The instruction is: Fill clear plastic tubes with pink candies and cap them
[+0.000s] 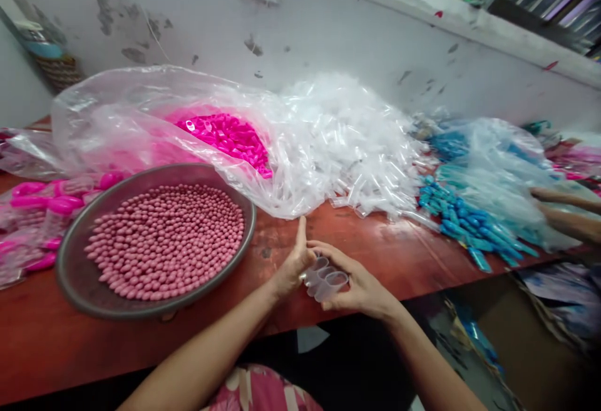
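Several clear plastic tubes [328, 281] stand side by side with their round mouths up, gripped by my right hand [359, 286], whose thumb and fingers wrap round them. Against the left side of the tubes rests my left hand [293, 267], thumb stretched up and fingers spread, partly hidden behind them. A dark bowl [70, 273] of small pink beads [169, 242] sits to the left of my hands. Behind my hands lies a large heap of clear tubes [357, 142]. Bright pink pieces [230, 139] show inside an open plastic bag [117, 98].
Blue pieces [464, 217] and a bluish plastic bag [488, 154] lie at the right, where another person's hand [563, 211] reaches in. Bagged pink items [47, 211] are at the far left. The red table's [300, 317] front edge runs near my forearms.
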A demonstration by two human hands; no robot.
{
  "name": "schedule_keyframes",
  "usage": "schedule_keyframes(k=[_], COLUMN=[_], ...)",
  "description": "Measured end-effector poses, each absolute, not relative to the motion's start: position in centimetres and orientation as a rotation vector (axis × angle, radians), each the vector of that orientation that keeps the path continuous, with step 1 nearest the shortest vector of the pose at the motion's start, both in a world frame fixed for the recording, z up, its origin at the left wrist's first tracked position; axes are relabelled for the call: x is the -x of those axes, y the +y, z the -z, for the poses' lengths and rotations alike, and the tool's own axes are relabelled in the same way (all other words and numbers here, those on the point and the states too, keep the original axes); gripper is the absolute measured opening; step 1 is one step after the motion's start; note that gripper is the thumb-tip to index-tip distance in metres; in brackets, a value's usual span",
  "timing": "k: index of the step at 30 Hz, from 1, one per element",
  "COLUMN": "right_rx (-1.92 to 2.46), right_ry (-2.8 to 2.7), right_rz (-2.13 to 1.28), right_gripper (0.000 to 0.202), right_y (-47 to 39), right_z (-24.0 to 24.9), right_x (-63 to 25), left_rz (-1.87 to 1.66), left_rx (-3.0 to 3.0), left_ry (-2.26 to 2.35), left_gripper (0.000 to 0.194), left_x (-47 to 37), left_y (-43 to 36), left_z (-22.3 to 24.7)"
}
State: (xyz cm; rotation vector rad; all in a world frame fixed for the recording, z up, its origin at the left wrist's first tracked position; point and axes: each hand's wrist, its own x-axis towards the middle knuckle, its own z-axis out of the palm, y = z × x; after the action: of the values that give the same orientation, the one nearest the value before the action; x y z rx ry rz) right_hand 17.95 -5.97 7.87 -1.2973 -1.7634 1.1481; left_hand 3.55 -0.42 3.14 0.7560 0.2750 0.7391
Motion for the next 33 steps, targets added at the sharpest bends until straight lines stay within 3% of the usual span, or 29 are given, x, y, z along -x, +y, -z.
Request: schedule_keyframes(k=[4, 7, 9, 12, 18, 21, 26, 30, 33], right_rx=[1.326, 1.368, 1.408, 1.453, 1.455, 1.443, 1.313, 1.236, 1.106], right_ry=[-1.729, -1.684, -1.734, -1.971, -2.37, -2.246, -1.827, -1.813, -2.046], right_rz=[-1.043, -0.999, -0.921, -0.737, -0.433, -0.604, -0.87, -0.911, -0.78], right_gripper=[0.068, 0.06, 0.057, 0.069, 0.078, 0.08, 0.061, 0.065, 0.059], right_y=[-6.4, -6.3, -6.1, -5.8, -6.2, -6.8, -7.1, -4.2, 0.3], right_z=[-5.2, -2.1, -0.4, 1.1, 1.4, 1.0, -2.0, -7.8, -11.2], right_x=[-16.6, -16.6, -17.1, -17.9, -18.0, -17.8, -16.6, -13.4, -9.1], left_rz=[-0.839, -0.822, -0.706, -0.528, -0.494, -0.484, -0.507, -0.786, -1.057], left_rx=[-0.842, -1.233, -1.6, -2.052, -2.333, -2.311, -1.941, -1.768, -1.976], left_ry=[0.64, 0.866, 0.861, 0.858, 0.897, 0.864, 0.808, 0.862, 1.03], left_gripper=[0.08, 0.072, 0.076, 0.088, 0.092, 0.091, 0.1, 0.114, 0.109], left_x=[-3.8, -2.9, -2.0, -1.1, -1.5, -1.6, -0.4, 3.3, 8.3], left_y=[-0.9, -1.1, -1.1, -1.2, -1.3, -1.3, -2.2, -3.5, -3.9], left_z=[-1.8, -0.8, -0.4, 0.0, 1.1, 1.1, -2.5, -7.4, -9.9])
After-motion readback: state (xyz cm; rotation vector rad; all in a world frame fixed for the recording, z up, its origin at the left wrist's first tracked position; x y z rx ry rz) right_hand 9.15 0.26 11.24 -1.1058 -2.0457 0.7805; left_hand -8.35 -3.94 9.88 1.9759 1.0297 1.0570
